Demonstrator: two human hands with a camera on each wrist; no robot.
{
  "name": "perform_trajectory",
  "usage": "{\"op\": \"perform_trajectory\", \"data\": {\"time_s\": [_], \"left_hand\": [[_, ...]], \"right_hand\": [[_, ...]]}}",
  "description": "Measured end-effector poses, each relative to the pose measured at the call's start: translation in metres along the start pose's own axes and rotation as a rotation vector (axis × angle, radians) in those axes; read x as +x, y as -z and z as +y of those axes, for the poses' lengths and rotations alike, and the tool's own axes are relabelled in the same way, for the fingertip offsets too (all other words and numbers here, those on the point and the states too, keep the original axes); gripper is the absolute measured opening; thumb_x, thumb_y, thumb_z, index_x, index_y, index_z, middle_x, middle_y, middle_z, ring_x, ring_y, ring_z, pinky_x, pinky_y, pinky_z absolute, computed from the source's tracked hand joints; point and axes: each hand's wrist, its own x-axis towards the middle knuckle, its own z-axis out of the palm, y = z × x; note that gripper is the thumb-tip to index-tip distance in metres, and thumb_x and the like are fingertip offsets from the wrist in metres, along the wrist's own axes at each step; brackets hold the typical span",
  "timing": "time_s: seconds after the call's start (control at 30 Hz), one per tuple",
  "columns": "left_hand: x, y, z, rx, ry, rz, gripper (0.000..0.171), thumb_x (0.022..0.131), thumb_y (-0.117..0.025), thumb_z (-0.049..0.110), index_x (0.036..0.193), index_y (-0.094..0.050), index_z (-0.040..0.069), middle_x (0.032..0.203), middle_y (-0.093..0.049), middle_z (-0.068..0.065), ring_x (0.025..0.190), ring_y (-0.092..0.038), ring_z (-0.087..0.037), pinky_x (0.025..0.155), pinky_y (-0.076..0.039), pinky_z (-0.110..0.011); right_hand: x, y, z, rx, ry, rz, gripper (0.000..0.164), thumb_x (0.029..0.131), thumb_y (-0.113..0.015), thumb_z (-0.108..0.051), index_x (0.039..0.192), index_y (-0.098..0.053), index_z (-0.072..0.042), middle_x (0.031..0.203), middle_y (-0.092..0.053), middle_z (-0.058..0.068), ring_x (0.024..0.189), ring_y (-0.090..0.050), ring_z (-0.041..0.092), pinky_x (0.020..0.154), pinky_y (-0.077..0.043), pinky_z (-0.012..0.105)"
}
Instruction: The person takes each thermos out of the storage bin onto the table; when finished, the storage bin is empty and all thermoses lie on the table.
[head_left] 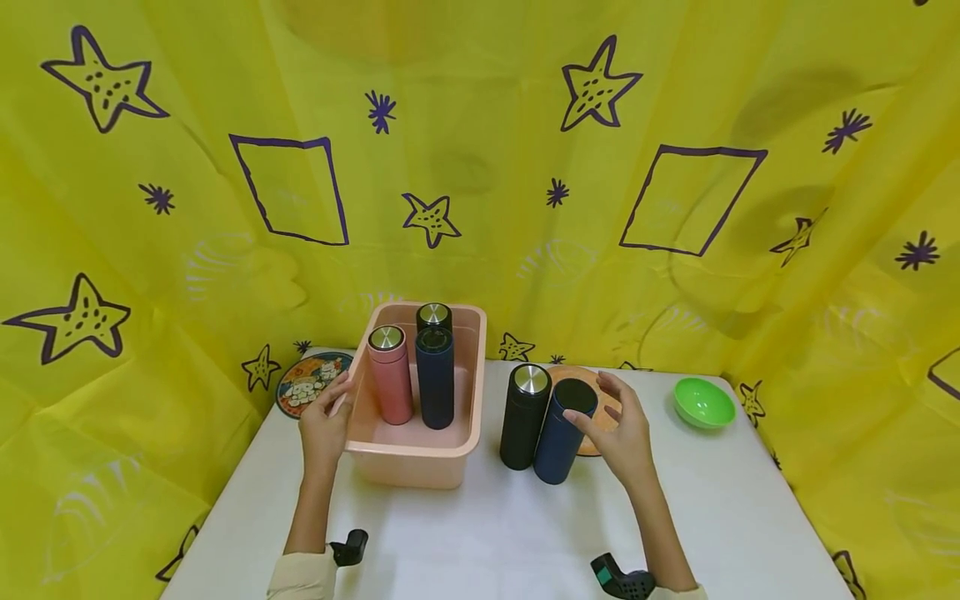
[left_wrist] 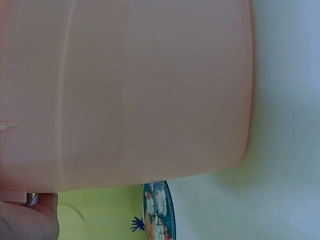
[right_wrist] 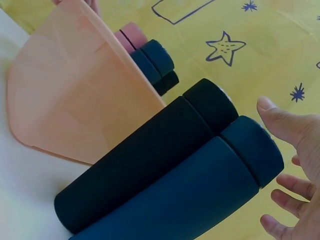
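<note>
**Right Hand Spread Around Blue Bottle's Top, Left Grips Tub**

A blue bottle (head_left: 557, 446) stands upright on a white table (head_left: 465, 550), right of a peach tub (head_left: 408, 469) and beside a black bottle (head_left: 523, 429). The person's right hand (head_left: 626, 425) is spread about its lid, thumb and fingers apart; whether a fingertip touches is hard to tell. The left hand (head_left: 326, 423) pinches the tub's left rim. Inside the tub stand a pink bottle (head_left: 392, 385), a dark blue bottle (head_left: 437, 385) and, partly hidden behind, a black-lidded bottle (head_left: 434, 314). An orange plate (head_left: 585, 374) lies behind the outside pair; a patterned plate (head_left: 296, 392) sits left of the tub, a green bowl (head_left: 703, 404) at far right. A yellow curtain (head_left: 480, 117) hangs behind.
</note>
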Motion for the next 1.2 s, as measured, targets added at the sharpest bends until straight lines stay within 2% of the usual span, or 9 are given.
{"op": "perform_trajectory", "data": {"time_s": [0.1,0.27,0.47,0.6,0.87,1.07,1.2], "left_hand": [[0.0,0.0,-0.001,0.0,0.003,0.004,0.025,0.095,-0.062,0.005,0.117,-0.07,0.0,0.138,-0.06,-0.006,0.134,-0.05,-0.024,0.1,-0.042,-0.01],[0.0,-0.001,-0.001,0.0,0.0,0.005,0.024,0.094,-0.061,0.004,0.117,-0.07,0.0,0.138,-0.06,-0.006,0.134,-0.051,-0.024,0.096,-0.041,-0.004],[0.001,-0.001,-0.002,-0.02,-0.035,0.017,0.024,0.093,-0.062,0.0,0.115,-0.07,-0.003,0.136,-0.061,-0.009,0.132,-0.052,-0.025,0.089,-0.038,0.005],[0.001,-0.001,-0.002,-0.023,-0.044,0.031,0.023,0.092,-0.062,-0.001,0.114,-0.07,-0.003,0.135,-0.062,-0.009,0.131,-0.053,-0.025,0.09,-0.038,0.005],[0.0,-0.002,-0.001,-0.012,-0.01,0.017,0.025,0.093,-0.061,0.001,0.116,-0.069,-0.002,0.137,-0.061,-0.007,0.131,-0.053,-0.023,0.086,-0.038,0.006],[0.002,-0.001,-0.001,-0.011,-0.021,0.022,0.024,0.093,-0.063,0.003,0.116,-0.07,-0.002,0.136,-0.061,-0.007,0.132,-0.052,-0.024,0.089,-0.037,0.005],[0.001,-0.001,0.0,0.006,-0.011,0.024,0.024,0.093,-0.062,0.003,0.116,-0.069,-0.002,0.137,-0.061,-0.007,0.131,-0.053,-0.023,0.086,-0.036,0.007]], "right_hand": [[0.003,0.002,-0.002,-0.004,0.02,0.002,0.077,0.077,-0.083,-0.015,0.141,-0.043,-0.001,0.14,-0.048,0.02,0.131,-0.045,0.035,0.105,-0.044,0.06],[0.009,0.004,-0.008,-0.009,0.05,0.008,0.076,0.077,-0.083,-0.014,0.141,-0.044,-0.001,0.142,-0.048,0.018,0.134,-0.043,0.033,0.108,-0.041,0.058],[0.022,0.003,-0.024,-0.025,0.13,0.025,0.076,0.076,-0.084,-0.015,0.141,-0.045,-0.003,0.141,-0.049,0.017,0.133,-0.043,0.032,0.109,-0.041,0.056],[0.033,-0.001,-0.039,-0.036,0.178,0.01,0.078,0.076,-0.085,-0.017,0.141,-0.045,-0.003,0.141,-0.049,0.016,0.132,-0.044,0.032,0.109,-0.042,0.055],[0.046,-0.017,-0.064,0.041,0.265,-0.02,0.075,0.076,-0.084,-0.011,0.141,-0.047,-0.005,0.142,-0.048,0.015,0.134,-0.043,0.031,0.11,-0.042,0.054],[0.051,-0.034,-0.087,0.107,0.272,-0.063,0.076,0.076,-0.084,-0.01,0.141,-0.045,-0.002,0.141,-0.047,0.017,0.135,-0.043,0.03,0.109,-0.045,0.05],[0.054,-0.048,-0.091,0.132,0.285,-0.094,0.076,0.076,-0.084,-0.014,0.141,-0.045,-0.005,0.14,-0.047,0.016,0.134,-0.044,0.027,0.107,-0.048,0.048]]}}
